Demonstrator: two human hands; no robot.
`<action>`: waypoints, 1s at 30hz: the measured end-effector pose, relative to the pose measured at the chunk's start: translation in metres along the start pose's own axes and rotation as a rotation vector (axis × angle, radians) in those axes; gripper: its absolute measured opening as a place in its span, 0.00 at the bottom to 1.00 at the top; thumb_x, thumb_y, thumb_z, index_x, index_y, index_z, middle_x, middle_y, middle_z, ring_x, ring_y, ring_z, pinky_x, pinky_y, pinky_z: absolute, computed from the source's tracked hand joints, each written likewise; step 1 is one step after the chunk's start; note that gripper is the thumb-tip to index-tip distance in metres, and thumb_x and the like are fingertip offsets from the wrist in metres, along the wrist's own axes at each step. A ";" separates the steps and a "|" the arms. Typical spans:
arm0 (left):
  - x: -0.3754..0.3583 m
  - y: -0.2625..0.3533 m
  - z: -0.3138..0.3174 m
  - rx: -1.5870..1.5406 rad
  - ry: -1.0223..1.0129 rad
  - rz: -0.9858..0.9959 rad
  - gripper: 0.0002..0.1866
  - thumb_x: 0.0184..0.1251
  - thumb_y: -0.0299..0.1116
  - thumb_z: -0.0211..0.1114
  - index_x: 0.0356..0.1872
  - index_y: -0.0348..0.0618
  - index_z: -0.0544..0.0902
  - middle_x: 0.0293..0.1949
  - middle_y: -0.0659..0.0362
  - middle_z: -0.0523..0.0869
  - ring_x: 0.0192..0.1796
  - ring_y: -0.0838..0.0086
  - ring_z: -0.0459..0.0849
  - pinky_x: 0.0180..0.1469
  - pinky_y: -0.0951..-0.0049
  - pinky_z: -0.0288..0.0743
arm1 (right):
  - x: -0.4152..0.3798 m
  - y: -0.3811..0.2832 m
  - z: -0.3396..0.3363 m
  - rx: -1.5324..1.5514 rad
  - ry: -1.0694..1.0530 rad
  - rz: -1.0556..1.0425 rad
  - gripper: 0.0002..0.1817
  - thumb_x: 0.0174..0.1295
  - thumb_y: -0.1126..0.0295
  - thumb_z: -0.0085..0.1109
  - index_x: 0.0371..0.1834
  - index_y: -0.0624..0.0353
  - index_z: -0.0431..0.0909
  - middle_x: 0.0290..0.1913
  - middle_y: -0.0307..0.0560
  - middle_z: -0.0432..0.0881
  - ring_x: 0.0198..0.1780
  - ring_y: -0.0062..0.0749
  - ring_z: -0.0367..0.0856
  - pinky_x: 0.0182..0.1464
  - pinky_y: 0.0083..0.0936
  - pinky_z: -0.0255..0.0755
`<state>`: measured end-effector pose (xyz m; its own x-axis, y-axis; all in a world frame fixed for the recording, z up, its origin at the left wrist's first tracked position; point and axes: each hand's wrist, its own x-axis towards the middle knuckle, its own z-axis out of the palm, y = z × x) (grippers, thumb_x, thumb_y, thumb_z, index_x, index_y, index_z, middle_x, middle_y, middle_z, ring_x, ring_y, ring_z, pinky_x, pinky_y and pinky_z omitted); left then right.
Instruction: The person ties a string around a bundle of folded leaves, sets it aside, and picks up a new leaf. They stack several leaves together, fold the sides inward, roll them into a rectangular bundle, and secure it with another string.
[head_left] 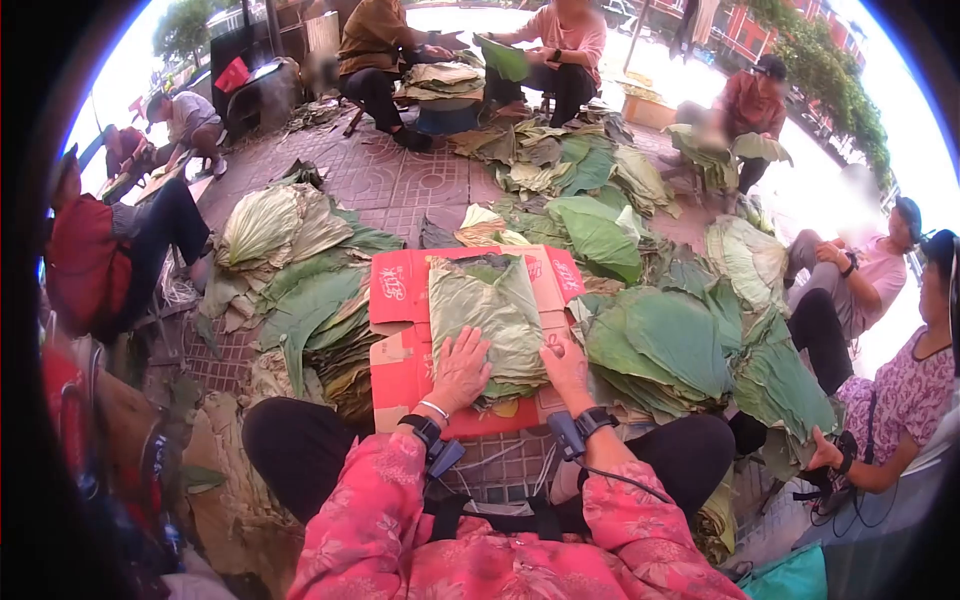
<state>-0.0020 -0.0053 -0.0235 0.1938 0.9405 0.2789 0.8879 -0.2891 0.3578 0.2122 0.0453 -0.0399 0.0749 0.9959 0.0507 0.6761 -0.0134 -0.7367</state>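
Observation:
A stack of large dried leaves [487, 310], folded into a rough rectangle, lies on a flattened red cardboard box [400, 355] in front of me. My left hand [461, 368] rests flat on the lower left of the stack, its fingers stretched out. At the stack's right edge is my right hand [567, 370], with the fingers bent and closed at the leaf edge; the fingertips are partly hidden. Dark devices are strapped to both wrists, and a bracelet circles the left one.
Green leaf piles [655, 340] stand close on my right, and more leaves [320, 300] on my left. Several people sit around on low seats, some handling leaves. A person's hand [825, 452] touches a leaf [785, 380] at the right. Paving [400, 190] shows beyond the cardboard.

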 end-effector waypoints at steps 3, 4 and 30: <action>-0.001 -0.001 0.002 -0.007 0.012 0.012 0.21 0.58 0.37 0.56 0.54 0.44 0.71 0.64 0.50 0.65 0.70 0.59 0.56 0.67 0.50 0.48 | 0.001 0.002 -0.001 0.002 -0.104 0.009 0.25 0.47 0.54 0.63 0.40 0.65 0.77 0.33 0.54 0.81 0.37 0.48 0.79 0.44 0.37 0.71; 0.000 -0.002 0.003 -0.006 0.009 0.009 0.21 0.58 0.37 0.56 0.54 0.44 0.71 0.63 0.50 0.65 0.69 0.59 0.56 0.67 0.50 0.48 | 0.002 0.001 -0.001 -0.024 -0.143 -0.001 0.25 0.46 0.54 0.64 0.38 0.66 0.77 0.31 0.55 0.81 0.35 0.48 0.80 0.43 0.36 0.72; 0.000 -0.002 0.000 -0.008 -0.051 0.009 0.24 0.57 0.35 0.58 0.56 0.44 0.69 0.65 0.52 0.64 0.71 0.60 0.54 0.68 0.50 0.44 | 0.004 -0.020 0.026 1.010 -0.223 0.113 0.25 0.55 0.73 0.60 0.56 0.67 0.68 0.48 0.43 0.78 0.45 0.23 0.75 0.49 0.22 0.70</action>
<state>-0.0034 -0.0052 -0.0246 0.2230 0.9458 0.2361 0.8826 -0.2987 0.3631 0.1800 0.0515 -0.0427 -0.1070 0.9889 -0.1034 -0.2632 -0.1284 -0.9562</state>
